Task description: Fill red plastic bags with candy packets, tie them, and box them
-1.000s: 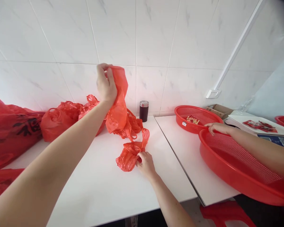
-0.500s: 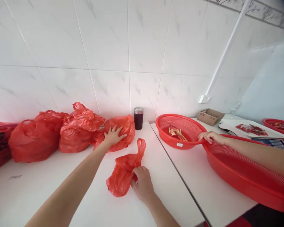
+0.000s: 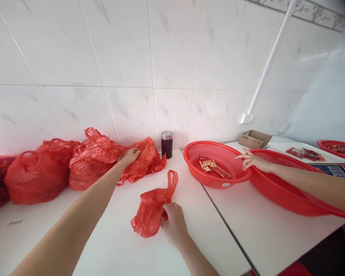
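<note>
My left hand (image 3: 130, 156) reaches to the back of the table, its fingers closed on a crumpled red plastic bag (image 3: 146, 155) that lies near the wall. Closer to me, my right hand (image 3: 174, 222) pinches the side of a smaller red plastic bag (image 3: 149, 214), whose loop handle (image 3: 172, 182) sticks up. The fingertips of my right hand are partly hidden by the bag. Just behind and right of the crumpled bag stands a dark tumbler (image 3: 166, 145) with a silver lid.
Several filled red bags (image 3: 38, 178) line the wall at left. At right, another person's hand (image 3: 254, 161) touches the rims where a red basket (image 3: 194, 172) with snack packets (image 3: 214, 167) meets a large red basin (image 3: 281, 199). A cardboard box (image 3: 254, 139) sits behind. A seam divides the tables.
My left hand has gone from spread flat on the back bag to gripping it, and the bag has bunched up. The basket and basin shifted with the other person's hand. My right hand keeps its hold.
</note>
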A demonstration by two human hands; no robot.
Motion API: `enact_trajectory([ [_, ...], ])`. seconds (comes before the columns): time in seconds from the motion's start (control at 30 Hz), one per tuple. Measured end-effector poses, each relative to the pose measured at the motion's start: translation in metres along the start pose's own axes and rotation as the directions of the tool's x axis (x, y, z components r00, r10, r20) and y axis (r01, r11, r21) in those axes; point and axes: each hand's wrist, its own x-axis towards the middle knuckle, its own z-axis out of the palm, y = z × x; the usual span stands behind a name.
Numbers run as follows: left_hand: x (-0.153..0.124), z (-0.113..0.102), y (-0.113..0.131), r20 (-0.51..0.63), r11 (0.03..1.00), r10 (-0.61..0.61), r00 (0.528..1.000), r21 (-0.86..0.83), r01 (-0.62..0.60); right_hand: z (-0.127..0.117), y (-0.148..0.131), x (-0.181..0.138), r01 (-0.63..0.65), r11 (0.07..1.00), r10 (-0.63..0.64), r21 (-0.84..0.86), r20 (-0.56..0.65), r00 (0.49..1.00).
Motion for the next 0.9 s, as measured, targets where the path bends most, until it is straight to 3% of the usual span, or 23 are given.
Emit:
enact_trajectory([
  [0.1, -0.026, -0.020, 0.034, -0.088, 0.999, 0.034, 0.996, -0.007, -0.035, -0.003, 0.000, 0.001, 0.005, 1.000, -0.005, 0.014, -0.002, 1.000],
  [0.23, -0.111, -0.019, 0.064, -0.133, 0.988, 0.130, 0.982, -0.062, -0.139, -0.009, -0.002, 0.001, 0.049, 0.996, -0.048, 0.069, -0.020, 0.999],
  [0.3, -0.166, -0.001, 0.061, 0.019, 0.985, 0.152, 0.988, -0.086, -0.149, -0.012, -0.005, 0.000, 0.071, 0.993, -0.069, 0.092, -0.033, 0.997],
  [0.37, -0.216, 0.021, 0.045, 0.192, 0.999, -0.040, 0.981, 0.018, 0.038, -0.015, -0.008, -0.004, 0.094, 0.990, -0.090, 0.102, -0.043, 0.995],
  [0.47, -0.264, 0.039, 0.010, 0.200, 0.983, -0.182, 0.963, 0.054, 0.175, -0.026, -0.007, -0.012, 0.137, 0.985, -0.134, 0.107, -0.037, 0.990],
  [0.6, -0.286, 0.022, -0.022, 0.153, 0.965, -0.260, 0.953, -0.002, 0.264, -0.050, 0.003, -0.023, 0.079, 0.990, -0.078, 0.118, -0.016, 0.997],
  [0.7, -0.293, 0.009, -0.025, 0.179, 0.962, -0.247, 0.952, -0.071, 0.263, -0.060, 0.005, -0.026, -0.026, 0.988, 0.023, 0.150, 0.024, 0.999],
  [0.9, -0.312, 0.026, -0.012, 0.173, 0.965, -0.250, 0.953, -0.030, 0.259, -0.039, -0.024, -0.028, -0.231, 0.904, 0.138, 0.361, 0.265, 0.954],
])
